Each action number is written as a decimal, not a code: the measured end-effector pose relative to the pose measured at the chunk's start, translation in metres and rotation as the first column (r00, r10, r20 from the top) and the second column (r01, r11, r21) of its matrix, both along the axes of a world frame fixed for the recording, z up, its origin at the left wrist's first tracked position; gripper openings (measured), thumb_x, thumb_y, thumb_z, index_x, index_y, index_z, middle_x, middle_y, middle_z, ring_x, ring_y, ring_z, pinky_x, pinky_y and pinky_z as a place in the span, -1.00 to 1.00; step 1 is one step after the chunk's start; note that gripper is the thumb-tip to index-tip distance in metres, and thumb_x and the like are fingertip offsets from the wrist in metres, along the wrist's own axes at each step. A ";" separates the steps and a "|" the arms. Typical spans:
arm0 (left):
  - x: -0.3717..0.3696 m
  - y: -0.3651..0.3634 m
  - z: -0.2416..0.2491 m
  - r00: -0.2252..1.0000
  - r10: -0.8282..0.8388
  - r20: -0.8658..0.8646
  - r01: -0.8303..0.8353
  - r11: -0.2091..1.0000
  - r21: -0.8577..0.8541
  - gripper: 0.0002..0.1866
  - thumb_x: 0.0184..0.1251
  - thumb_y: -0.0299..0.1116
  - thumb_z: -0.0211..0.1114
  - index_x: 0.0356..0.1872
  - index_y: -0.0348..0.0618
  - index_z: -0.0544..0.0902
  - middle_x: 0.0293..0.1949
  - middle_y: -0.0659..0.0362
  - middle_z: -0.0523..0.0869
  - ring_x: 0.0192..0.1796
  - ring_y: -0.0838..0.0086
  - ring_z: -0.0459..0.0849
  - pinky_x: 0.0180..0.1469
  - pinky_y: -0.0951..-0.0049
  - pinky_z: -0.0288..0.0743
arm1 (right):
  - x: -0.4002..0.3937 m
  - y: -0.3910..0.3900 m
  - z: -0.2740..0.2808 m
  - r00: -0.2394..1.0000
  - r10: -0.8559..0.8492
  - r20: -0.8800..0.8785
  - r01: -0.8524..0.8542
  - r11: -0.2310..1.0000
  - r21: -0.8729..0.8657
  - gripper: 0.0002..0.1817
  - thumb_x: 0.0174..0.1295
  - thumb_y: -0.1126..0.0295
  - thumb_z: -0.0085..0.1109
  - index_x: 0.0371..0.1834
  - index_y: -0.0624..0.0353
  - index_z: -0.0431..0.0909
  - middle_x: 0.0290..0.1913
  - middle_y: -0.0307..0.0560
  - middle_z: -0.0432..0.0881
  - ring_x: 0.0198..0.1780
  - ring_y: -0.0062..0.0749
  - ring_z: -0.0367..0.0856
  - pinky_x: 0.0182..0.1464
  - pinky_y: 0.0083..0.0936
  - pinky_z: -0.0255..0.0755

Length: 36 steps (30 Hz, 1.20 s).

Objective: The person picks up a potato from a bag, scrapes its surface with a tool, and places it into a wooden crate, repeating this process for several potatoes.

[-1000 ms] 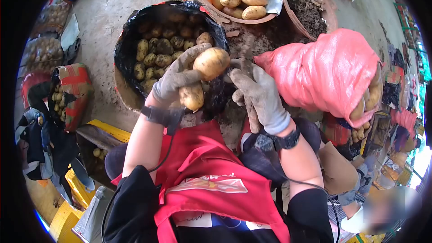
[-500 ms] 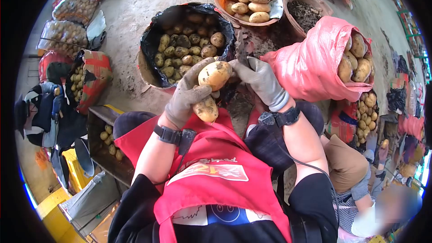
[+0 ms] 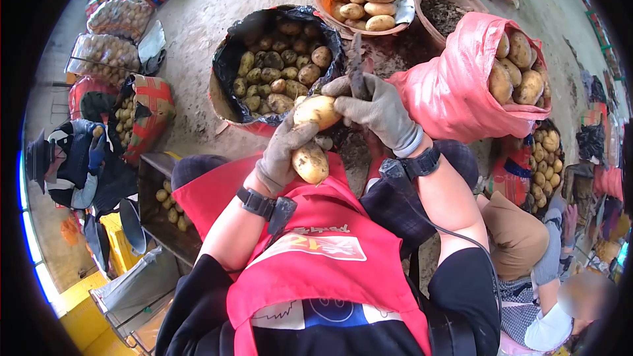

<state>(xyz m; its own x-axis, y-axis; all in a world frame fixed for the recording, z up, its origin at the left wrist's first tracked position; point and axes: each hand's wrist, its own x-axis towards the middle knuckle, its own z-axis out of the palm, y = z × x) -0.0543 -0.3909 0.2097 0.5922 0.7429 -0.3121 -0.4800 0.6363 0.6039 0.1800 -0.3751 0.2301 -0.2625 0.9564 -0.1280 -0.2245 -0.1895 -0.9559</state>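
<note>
My left hand [image 3: 285, 148], in a grey work glove, is closed around two potatoes. The upper potato [image 3: 316, 113] has a smooth, pale yellow skin. Below it, the lower potato [image 3: 310, 163] sticks out under my fingers, with some dark specks on its skin. My right hand [image 3: 379, 109], gloved the same way, grips a long, dark, soil-coated blade [image 3: 357, 69] that points away from me. Its fingertips are right at the end of the upper potato. Both hands are over my lap, just in front of a black-lined basket [image 3: 223, 86] of small, dirty potatoes.
A pink sack [image 3: 438, 95] of large potatoes lies at the right. Beyond stand an orange basin [image 3: 323, 0] of clean potatoes and a tub [image 3: 443, 16] of dark dirt. A metal trough [image 3: 155, 188] sits at my left. Other people are seated at both sides.
The upper potato has tilted to lie flatter, and the lower one has shifted slightly right. Right-hand fingers have moved closer over the potato's end. The person at left has come further into view.
</note>
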 end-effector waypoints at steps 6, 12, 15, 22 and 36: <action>0.008 0.009 0.005 0.900 0.229 -0.372 -0.025 0.876 0.481 -0.06 0.18 -0.68 0.56 0.61 -0.20 0.32 0.37 0.06 0.61 0.35 0.38 0.65 0.37 0.32 0.62 | -0.001 0.002 -0.013 0.993 -0.117 0.003 0.116 0.979 -0.167 -0.69 0.46 0.13 0.42 -0.01 0.16 0.75 -0.34 -0.34 0.70 -0.44 -0.71 0.55 -0.38 -0.66 0.41; 0.016 0.020 0.012 0.916 0.304 -0.261 -0.229 0.931 0.283 -0.16 0.33 -0.59 0.51 0.60 -0.16 0.32 0.22 0.06 0.71 -0.08 0.43 0.77 0.02 0.37 0.75 | -0.003 -0.007 -0.017 0.987 -0.040 -0.159 -0.019 0.937 -0.350 -0.52 0.52 -0.06 0.32 0.06 0.20 0.72 -0.26 -0.25 0.77 -0.45 -0.64 0.60 -0.40 -0.64 0.44; 0.017 0.032 -0.003 0.823 0.494 -0.281 -0.375 0.843 0.385 -0.26 0.47 -0.50 0.47 0.58 -0.16 0.30 0.23 0.07 0.69 0.01 0.41 0.77 0.09 0.34 0.76 | -0.014 -0.015 -0.001 0.965 0.122 -0.232 -0.211 0.886 -0.414 -0.53 0.53 -0.01 0.32 0.16 0.20 0.68 -0.18 -0.27 0.78 -0.38 -0.65 0.63 -0.37 -0.67 0.47; -0.007 0.054 0.001 0.871 0.484 0.082 -0.488 0.872 0.030 -0.52 0.62 -0.28 0.33 0.47 -0.03 0.49 0.32 0.10 0.68 0.32 0.25 0.68 0.36 0.09 0.65 | -0.004 -0.003 -0.005 0.924 0.162 -0.346 -0.247 0.944 -0.219 -0.42 0.41 0.16 0.44 0.38 0.25 0.59 -0.04 -0.26 0.77 -0.34 -0.70 0.60 -0.31 -0.67 0.50; -0.023 0.000 -0.021 0.997 -0.068 0.030 0.071 0.991 -0.117 -0.22 0.69 0.28 0.05 0.55 -0.22 0.41 0.25 -0.04 0.74 0.00 0.20 0.87 0.05 0.20 0.81 | -0.004 0.002 -0.023 0.985 0.156 -0.079 -0.154 0.988 0.031 -0.33 0.26 0.44 0.52 0.46 0.27 0.54 0.20 -0.20 0.71 0.18 -0.57 0.63 0.32 -0.46 0.53</action>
